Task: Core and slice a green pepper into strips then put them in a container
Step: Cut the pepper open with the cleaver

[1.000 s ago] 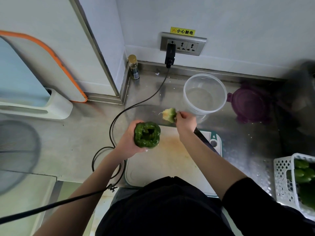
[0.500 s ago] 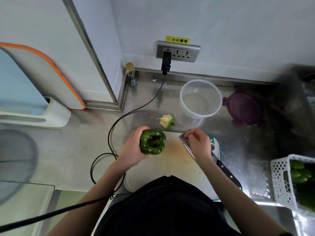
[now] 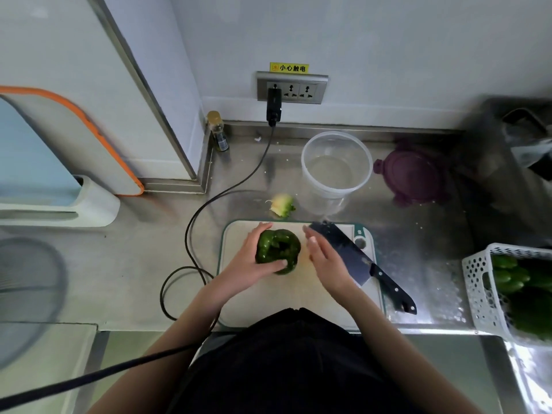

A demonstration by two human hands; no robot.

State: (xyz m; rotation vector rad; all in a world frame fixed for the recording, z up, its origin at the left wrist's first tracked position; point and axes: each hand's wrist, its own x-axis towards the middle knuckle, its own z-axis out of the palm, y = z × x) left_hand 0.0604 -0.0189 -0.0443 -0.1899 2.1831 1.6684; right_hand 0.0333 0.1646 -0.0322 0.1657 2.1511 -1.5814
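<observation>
On the cutting board (image 3: 298, 297), mid-surface: green pepper (image 3: 277, 250) sits w/ cored hole facing up. Looks light, hollow, waxy-slick; walls prob. crush if squeezed, so best held round the sides. Left hand (image 3: 249, 265) cups its left flank, thumb curled across the near side. Right hand (image 3: 324, 258) just beside it, fingers straight, holding nothing, apparently not touching. Knife (image 3: 358, 261) lies right of that; container (image 3: 337, 167) beyond.
</observation>
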